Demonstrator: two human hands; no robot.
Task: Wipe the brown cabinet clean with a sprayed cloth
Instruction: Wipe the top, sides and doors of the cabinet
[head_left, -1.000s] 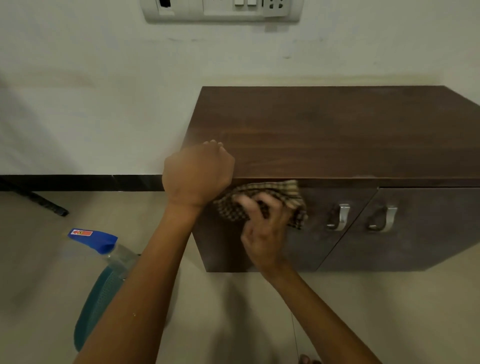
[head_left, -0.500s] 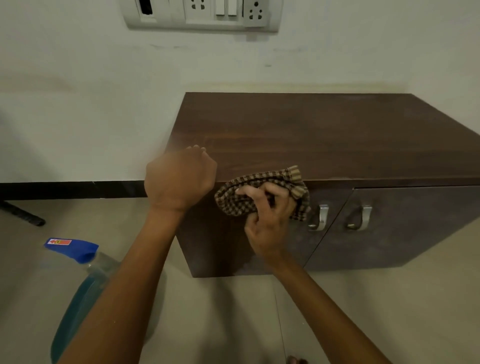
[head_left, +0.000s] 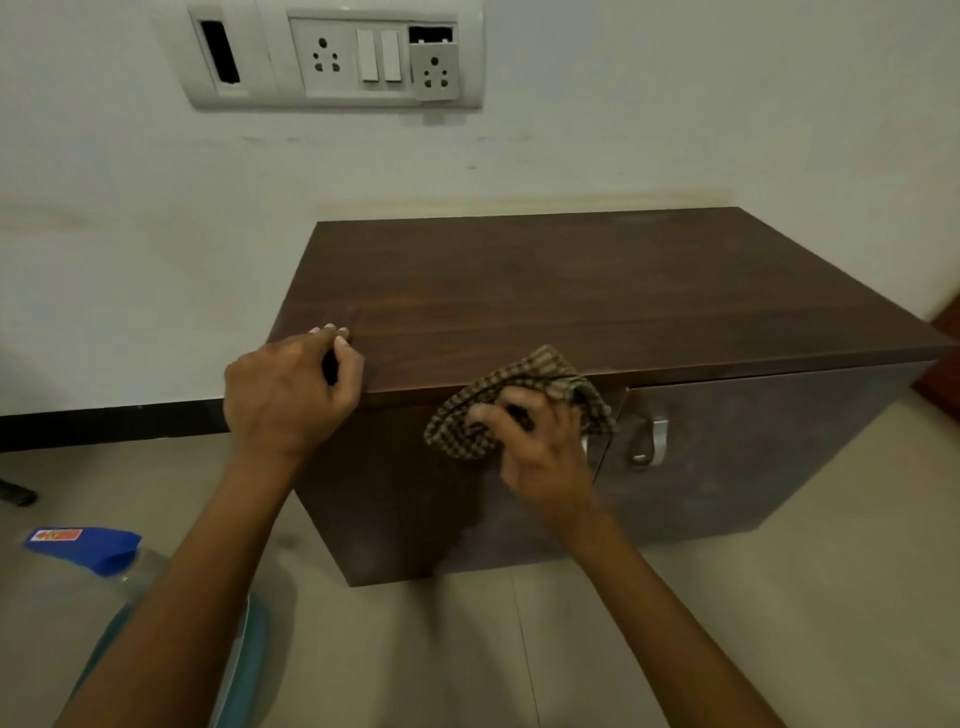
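The brown cabinet (head_left: 597, 296) stands low against the white wall, with two doors and metal handles (head_left: 649, 441) on its front. My right hand (head_left: 540, 447) presses a brown checked cloth (head_left: 524, 387) against the top front edge of the left door, fingers spread and curled into the fabric. My left hand (head_left: 291, 389) grips the cabinet's front left corner, fingertips on the top and thumb over the edge.
A spray bottle with a blue head (head_left: 88, 551) and blue liquid lies at the lower left on the tiled floor, partly behind my left forearm. A switch and socket panel (head_left: 337, 57) is on the wall above. A dark object (head_left: 15, 491) lies at the far left.
My right hand has carried the cloth rightward and up along the front edge, towards the handles. The camera has tilted up, showing more of the wall panel. My left hand stays on the corner.
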